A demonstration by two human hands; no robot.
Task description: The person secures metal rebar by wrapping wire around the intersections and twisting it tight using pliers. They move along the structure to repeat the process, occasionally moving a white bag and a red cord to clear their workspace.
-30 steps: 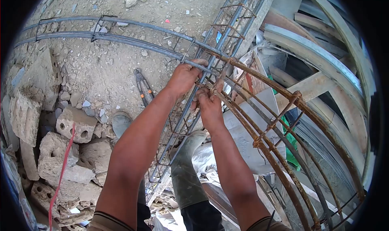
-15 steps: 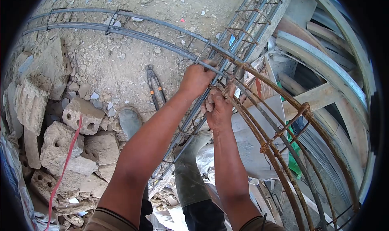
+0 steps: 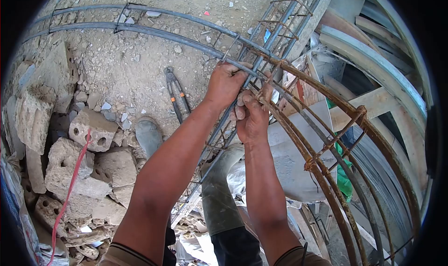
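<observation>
My left hand (image 3: pixel 226 83) is closed round a grey steel reinforcing bar (image 3: pixel 186 43) where the bar cages cross; its fingertips are partly hidden behind the steel. Just below and to the right, my right hand (image 3: pixel 252 117) has its fingers curled and pressed together beside the ends of the rusty bars (image 3: pixel 322 168). Whatever lies between those fingers is too small or hidden to name. A straight cage of grey bars (image 3: pixel 281 26) with square stirrups runs diagonally beneath both hands. Rusty bars tied with wire curve away to the lower right.
Pincers with orange-banded handles (image 3: pixel 175 94) lie on the dirt left of my hands. Broken hollow blocks (image 3: pixel 95 128) are heaped at the left, with a red cord (image 3: pixel 74 175) across them. Curved wooden formwork (image 3: pixel 368 68) and a pale board (image 3: pixel 298 158) stand at the right.
The view has shifted slightly. Both hands stay at the bar crossing, and the fingers of my right hand have changed position a little. The bars keep their arrangement.
</observation>
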